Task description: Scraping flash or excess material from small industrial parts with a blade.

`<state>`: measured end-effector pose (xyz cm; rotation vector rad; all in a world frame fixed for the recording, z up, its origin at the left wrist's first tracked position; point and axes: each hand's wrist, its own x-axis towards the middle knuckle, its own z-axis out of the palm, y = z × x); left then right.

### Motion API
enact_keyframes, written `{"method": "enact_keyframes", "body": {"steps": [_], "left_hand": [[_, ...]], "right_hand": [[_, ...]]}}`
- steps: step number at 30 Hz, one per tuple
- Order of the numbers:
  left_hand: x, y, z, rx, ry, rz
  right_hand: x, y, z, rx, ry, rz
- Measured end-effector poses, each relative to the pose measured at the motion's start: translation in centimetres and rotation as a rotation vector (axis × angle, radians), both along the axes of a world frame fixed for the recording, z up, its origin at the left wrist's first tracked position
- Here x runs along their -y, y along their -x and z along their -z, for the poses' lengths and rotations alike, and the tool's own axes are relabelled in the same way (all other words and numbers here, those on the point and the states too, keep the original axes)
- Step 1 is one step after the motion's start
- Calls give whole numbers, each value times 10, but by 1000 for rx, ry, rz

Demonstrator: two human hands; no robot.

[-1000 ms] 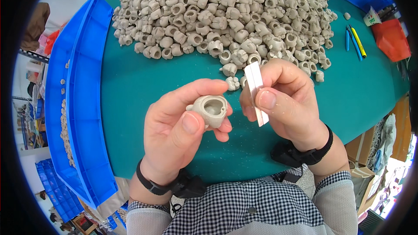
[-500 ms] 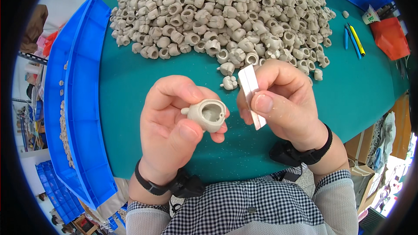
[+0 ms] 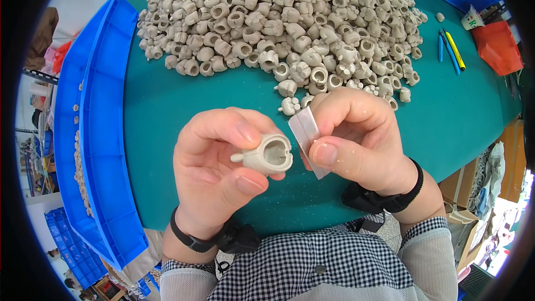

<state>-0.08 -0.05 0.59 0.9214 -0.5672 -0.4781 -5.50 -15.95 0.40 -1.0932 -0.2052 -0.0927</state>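
Between the thumb and fingers of my left hand (image 3: 214, 153) is a small hollow beige figurine part (image 3: 257, 159). Its round opening is turned toward the right, and a little knob sticks out on its left side. My right hand (image 3: 362, 139) pinches a thin, flat metal blade (image 3: 305, 131) with a lengthwise fold line. The blade stands just right of the figurine part's rim, with a narrow gap between them. Pale crumbs cling to my right thumb. Beyond both hands lies a large heap of similar beige figurine parts (image 3: 251, 22).
The green tabletop (image 3: 161, 111) carries scattered pale crumbs. Blue plastic trays (image 3: 108, 150) stand along the left edge, with several small pieces in the outer one. At the right lie blue and yellow pen-like tools (image 3: 454, 50), a red pouch (image 3: 497, 47) and a white cup (image 3: 472, 19).
The figurine part has turned slightly in my left hand, its opening now facing more to the right. My right hand has brought the blade lower, leftward and closer to it, at a changed tilt.
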Motion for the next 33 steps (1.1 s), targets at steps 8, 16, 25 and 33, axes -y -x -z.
{"method": "enact_keyframes", "body": {"steps": [8, 16, 25, 33], "left_hand": [[0, -2, 2, 175, -103, -40], [4, 3, -4, 64, -157, -104], [5, 4, -4, 12, -169, -129], [4, 3, -5, 5, -179, -113]], "right_hand": [[2, 0, 1, 24, 69, -27], [3, -1, 1, 33, 106, -21], [2, -2, 1, 41, 98, -40], [3, -1, 1, 33, 102, -43]]}}
